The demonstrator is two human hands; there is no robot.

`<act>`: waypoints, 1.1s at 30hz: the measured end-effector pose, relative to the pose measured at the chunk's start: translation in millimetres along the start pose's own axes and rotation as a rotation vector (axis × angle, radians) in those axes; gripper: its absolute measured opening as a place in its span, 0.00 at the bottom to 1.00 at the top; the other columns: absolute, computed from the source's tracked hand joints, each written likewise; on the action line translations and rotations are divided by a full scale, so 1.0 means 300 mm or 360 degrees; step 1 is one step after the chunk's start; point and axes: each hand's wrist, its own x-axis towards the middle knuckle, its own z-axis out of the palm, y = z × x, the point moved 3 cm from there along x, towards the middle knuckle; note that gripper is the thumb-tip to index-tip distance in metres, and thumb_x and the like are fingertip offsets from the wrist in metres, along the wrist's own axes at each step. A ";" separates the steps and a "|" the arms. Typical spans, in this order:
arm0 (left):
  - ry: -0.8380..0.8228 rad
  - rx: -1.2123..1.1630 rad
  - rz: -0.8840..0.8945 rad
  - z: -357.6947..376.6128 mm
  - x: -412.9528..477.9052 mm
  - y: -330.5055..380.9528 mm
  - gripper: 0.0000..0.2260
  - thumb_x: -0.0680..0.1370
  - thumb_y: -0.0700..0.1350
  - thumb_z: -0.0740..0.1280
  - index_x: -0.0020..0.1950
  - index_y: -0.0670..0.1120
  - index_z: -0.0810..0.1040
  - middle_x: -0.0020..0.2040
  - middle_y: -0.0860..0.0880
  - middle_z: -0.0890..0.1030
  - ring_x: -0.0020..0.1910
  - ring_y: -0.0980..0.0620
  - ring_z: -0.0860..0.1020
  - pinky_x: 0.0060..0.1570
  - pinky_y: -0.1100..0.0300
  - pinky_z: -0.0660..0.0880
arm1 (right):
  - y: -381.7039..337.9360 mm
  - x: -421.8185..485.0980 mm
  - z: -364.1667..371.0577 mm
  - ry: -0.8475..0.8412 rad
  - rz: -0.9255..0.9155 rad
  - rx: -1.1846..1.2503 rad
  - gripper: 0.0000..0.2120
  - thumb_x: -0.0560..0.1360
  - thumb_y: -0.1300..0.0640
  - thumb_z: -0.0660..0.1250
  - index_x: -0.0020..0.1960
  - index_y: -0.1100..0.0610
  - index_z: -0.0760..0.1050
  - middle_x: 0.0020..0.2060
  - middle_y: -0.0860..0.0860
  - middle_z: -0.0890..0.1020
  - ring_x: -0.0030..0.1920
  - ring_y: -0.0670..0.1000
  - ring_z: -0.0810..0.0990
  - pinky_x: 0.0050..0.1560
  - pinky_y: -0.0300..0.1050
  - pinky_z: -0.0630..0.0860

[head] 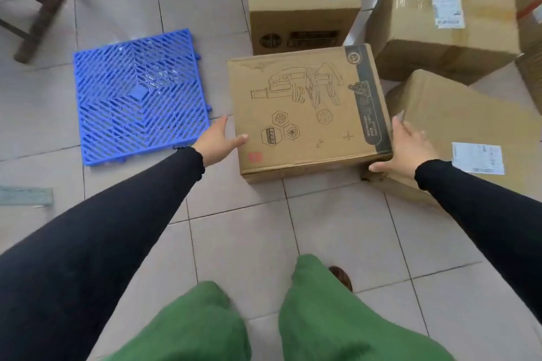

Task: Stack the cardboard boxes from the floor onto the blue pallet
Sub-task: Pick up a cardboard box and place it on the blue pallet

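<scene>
Head view: you stood over a tiled floor, looking down at your own arms in dark sleeves and green trousers.
Far left: a brush head on a wooden handle lay on the tiles, well apart from the work.
Blue pallet: it lay flat on the floor to your left, and its grid carried nothing; no box had been stacked on it.
Left hand: your fingers were spread apart, the thumb touching the near-left corner of the printed box, the palm beside its left side. It looked like a hand just setting itself, not yet clamped.
Printed box: it sat on the floor just beside the pallet's right edge, its line-drawing face up. Whether it had left the tiles I could not tell; it appeared to be resting.
Right hand: your fingers lay open along the box's near-right corner, thumb near the bottom edge, pressing inward; a flat hold, not a closed one.
Labelled boxes: one with a paper tag stood behind the printed box, another lay tilted to the right, and a third lay just beside your right hand.
Progress, as I judged it: nothing was done. You were at the first lift, and at least four boxes remained on the floor.
</scene>
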 end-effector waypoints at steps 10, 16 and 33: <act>0.0060 -0.1113 0.0184 0.103 0.146 -0.107 0.39 0.77 0.39 0.74 0.81 0.52 0.55 0.68 0.52 0.78 0.61 0.54 0.81 0.60 0.51 0.79 | -0.051 0.084 0.096 0.0383 -0.0308 0.0130 0.49 0.60 0.38 0.82 0.71 0.57 0.66 0.67 0.59 0.79 0.69 0.64 0.74 0.78 0.68 0.50; 0.0211 -0.1189 0.0346 -0.087 -0.016 -0.182 0.40 0.77 0.39 0.74 0.81 0.55 0.56 0.68 0.56 0.79 0.62 0.58 0.81 0.59 0.56 0.79 | -0.205 -0.090 0.036 0.0553 -0.0497 0.0413 0.51 0.61 0.42 0.83 0.76 0.53 0.63 0.68 0.58 0.78 0.65 0.61 0.73 0.64 0.67 0.72; 0.0858 -0.0990 0.0022 -0.957 -0.056 -0.815 0.28 0.80 0.49 0.70 0.77 0.45 0.64 0.68 0.49 0.79 0.65 0.50 0.79 0.55 0.60 0.77 | -1.301 0.037 0.050 0.0289 -0.1196 0.1096 0.53 0.70 0.50 0.81 0.84 0.50 0.51 0.74 0.46 0.74 0.73 0.49 0.72 0.73 0.54 0.71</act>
